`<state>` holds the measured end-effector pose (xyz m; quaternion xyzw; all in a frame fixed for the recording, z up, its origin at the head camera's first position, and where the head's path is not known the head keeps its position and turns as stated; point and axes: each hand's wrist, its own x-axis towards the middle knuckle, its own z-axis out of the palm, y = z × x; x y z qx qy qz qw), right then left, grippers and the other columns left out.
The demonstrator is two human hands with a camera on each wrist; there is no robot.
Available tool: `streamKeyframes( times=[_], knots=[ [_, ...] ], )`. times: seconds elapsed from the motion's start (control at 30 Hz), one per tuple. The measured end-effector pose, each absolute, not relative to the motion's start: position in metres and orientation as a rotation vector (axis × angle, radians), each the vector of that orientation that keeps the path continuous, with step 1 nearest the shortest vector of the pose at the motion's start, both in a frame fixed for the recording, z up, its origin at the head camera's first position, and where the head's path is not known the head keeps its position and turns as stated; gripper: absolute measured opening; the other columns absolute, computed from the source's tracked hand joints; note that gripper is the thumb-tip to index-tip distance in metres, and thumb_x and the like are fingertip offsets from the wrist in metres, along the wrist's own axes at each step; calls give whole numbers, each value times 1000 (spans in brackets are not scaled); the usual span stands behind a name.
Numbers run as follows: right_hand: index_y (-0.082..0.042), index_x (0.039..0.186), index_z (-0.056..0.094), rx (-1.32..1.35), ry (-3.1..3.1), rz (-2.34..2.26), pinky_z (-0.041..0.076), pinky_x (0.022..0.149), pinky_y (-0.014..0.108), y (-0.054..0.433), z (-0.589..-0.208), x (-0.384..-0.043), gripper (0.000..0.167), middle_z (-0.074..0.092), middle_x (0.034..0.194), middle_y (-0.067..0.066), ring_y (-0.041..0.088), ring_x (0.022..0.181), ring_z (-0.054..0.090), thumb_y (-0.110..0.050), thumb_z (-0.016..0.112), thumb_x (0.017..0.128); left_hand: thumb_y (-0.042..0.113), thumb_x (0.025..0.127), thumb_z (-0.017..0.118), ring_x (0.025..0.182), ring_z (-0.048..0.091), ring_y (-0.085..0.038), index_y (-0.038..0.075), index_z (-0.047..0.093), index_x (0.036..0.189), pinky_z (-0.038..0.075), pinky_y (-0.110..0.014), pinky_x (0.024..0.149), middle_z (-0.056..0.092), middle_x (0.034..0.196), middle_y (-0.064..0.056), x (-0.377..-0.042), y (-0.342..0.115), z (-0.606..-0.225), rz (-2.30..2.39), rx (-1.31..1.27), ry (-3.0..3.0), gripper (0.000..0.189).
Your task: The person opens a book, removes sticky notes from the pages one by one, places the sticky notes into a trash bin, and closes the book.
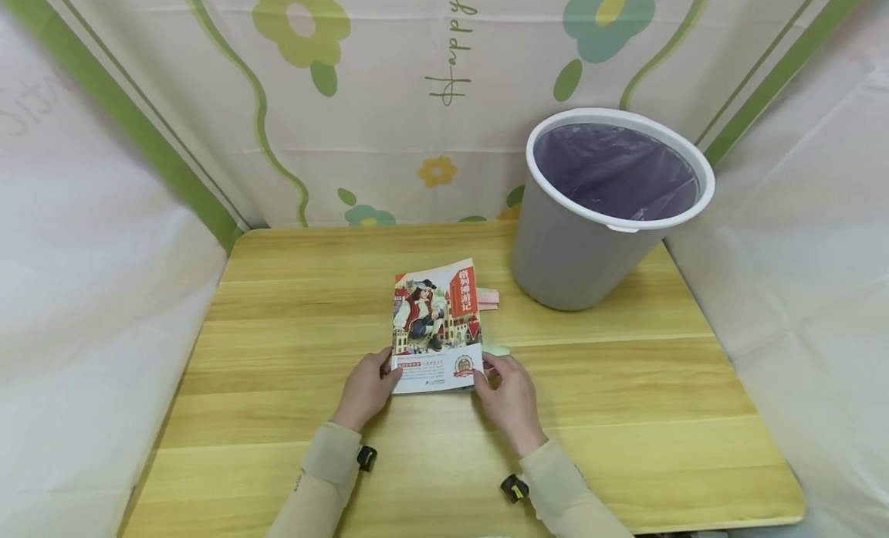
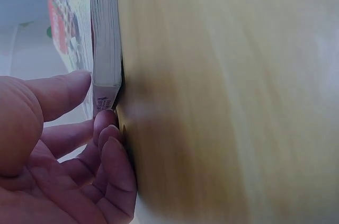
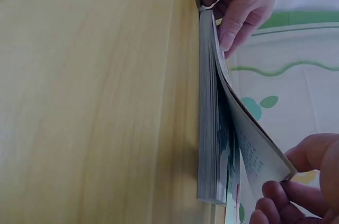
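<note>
A paperback book [image 1: 434, 329] with a red-and-white illustrated cover lies on the wooden table. At its lower left corner my left hand [image 1: 364, 387] grips it, thumb on the cover side and fingertips curled by the lower edge, as the left wrist view shows. My right hand [image 1: 510, 395] pinches the lower right corner of the front cover [image 3: 259, 150], which is bent up from the thick page block [image 3: 209, 128]. Printed text shows on the cover's inner side. A pink paper tab [image 1: 488, 297] and a pale green one [image 1: 496, 350] stick out past the book's right side.
A grey trash bin [image 1: 583, 245] lined with a purple bag stands at the table's back right. Behind the wooden table [image 1: 278, 306] hangs a flower-printed curtain [image 1: 389, 121]; white cloth covers both sides. A black band [image 1: 515, 488] sits on the right wrist.
</note>
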<state>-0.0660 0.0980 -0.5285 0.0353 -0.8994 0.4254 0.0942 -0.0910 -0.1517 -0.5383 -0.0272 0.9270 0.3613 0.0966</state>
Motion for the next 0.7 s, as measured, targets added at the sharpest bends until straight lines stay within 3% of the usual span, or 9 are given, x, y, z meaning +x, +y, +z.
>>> streamKeyframes(
  times=[0.37, 0.57, 0.7],
  knots=[
    [1, 127, 64, 105, -2564, 1614, 57, 72, 21, 91, -518, -62, 41, 72, 105, 12, 16, 83, 69, -7, 73, 88, 20, 97, 64, 85, 52, -24, -2, 50, 143, 45, -40, 76, 59, 97, -11, -91, -152, -539, 1067, -81, 2739, 53],
    [-1, 135, 58, 107, -2516, 1781, 56, 80, 25, 88, -516, -62, 49, 68, 119, 16, 23, 94, 71, -7, 73, 89, 19, 98, 64, 81, 50, -21, -1, 50, 144, 42, -35, 70, 56, 90, -6, -92, -154, -542, 1083, -65, 2727, 52],
    [-3, 142, 49, 142, -2462, 1958, 53, 91, 33, 83, -515, -63, 57, 59, 133, 21, 31, 112, 64, -7, 72, 90, 18, 98, 63, 83, 51, -21, 0, 52, 142, 44, -35, 71, 58, 92, -6, -93, -158, -542, 1146, -76, 2693, 49]
  ],
)
